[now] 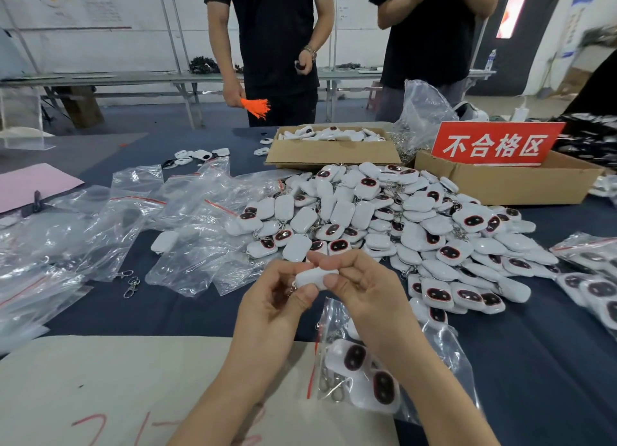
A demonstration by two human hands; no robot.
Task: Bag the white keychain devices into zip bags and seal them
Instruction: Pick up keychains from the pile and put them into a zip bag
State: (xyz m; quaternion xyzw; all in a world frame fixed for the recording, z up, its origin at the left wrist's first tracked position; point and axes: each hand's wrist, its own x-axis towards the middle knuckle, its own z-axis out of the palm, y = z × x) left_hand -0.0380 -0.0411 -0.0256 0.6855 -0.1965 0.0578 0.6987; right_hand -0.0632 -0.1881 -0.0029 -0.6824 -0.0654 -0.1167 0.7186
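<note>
Left hand [283, 299] and right hand [354, 282] both pinch one white device [315, 277] above a part-filled zip bag [360, 372], near the pile [417, 225].

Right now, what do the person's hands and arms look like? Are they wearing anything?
The left hand and right hand are bare: no gloves, rings or watch show. The left forearm and right forearm are bare too, with no sleeves in view. Nails look short and plain.
</note>
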